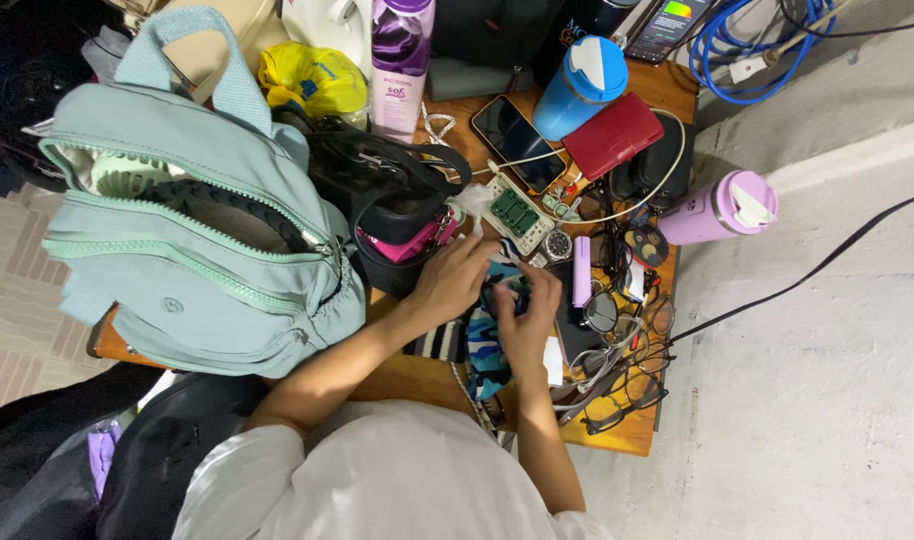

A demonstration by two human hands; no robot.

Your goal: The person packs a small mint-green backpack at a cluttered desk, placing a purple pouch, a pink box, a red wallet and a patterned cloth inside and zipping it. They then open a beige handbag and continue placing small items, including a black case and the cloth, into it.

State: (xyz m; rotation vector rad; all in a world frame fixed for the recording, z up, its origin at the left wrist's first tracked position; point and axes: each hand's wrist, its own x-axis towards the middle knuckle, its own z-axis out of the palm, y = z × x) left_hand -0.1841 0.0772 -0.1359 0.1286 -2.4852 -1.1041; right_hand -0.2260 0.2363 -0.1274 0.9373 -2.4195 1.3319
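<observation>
My left hand (455,280) and my right hand (529,318) meet over a blue camouflage-patterned pouch (489,352) lying on the wooden table (417,378). Both hands pinch the pouch's upper end, fingers closed on it. A black-and-white striped item (439,341) lies just under my left wrist. A black open bag (389,200) with something pink inside sits right beside my left hand.
A large mint-green backpack (192,225) stands open at left. Around the hands lie a power strip (512,212), phone (517,142), blue cup (581,85), red wallet (613,135), purple tumbler (719,210), purple bottle (401,62), wristwatch (557,245), glasses (627,385) and cables.
</observation>
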